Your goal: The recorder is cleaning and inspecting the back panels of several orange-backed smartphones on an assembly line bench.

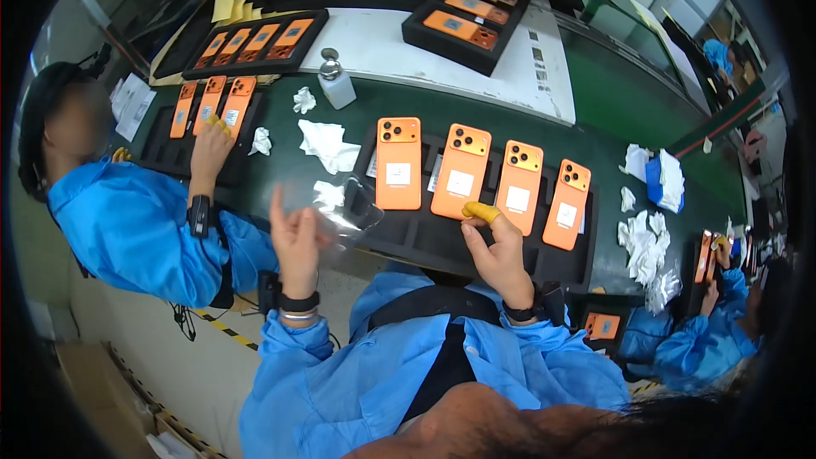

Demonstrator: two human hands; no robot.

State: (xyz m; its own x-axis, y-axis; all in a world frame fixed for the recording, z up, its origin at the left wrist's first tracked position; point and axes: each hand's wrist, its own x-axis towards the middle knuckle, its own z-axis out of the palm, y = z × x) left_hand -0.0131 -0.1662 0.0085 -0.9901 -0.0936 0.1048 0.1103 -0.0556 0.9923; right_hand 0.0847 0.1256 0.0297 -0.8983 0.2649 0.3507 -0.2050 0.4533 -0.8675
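Four orange phones lie back up in a black tray (408, 242), each with a white label. My right hand (503, 257) wears a yellow finger cot and closes its index finger and thumb at the lower corner of the second phone (461, 172) from the left. The leftmost phone (399, 161), third phone (519, 186) and rightmost phone (567, 204) lie untouched. My left hand (299, 238), blurred by motion, is off the tray's left side with its index finger stretched out. Beside it is a crumpled clear plastic film (361, 208); whether they touch is unclear.
White tissues (327, 146) and a pump bottle (337, 89) stand left of the tray. More crumpled tissue (643, 246) and a blue-white pack (665, 181) lie right. Phone trays (456, 47) sit on the far white surface. Co-workers in blue (140, 234) handle phones on both sides.
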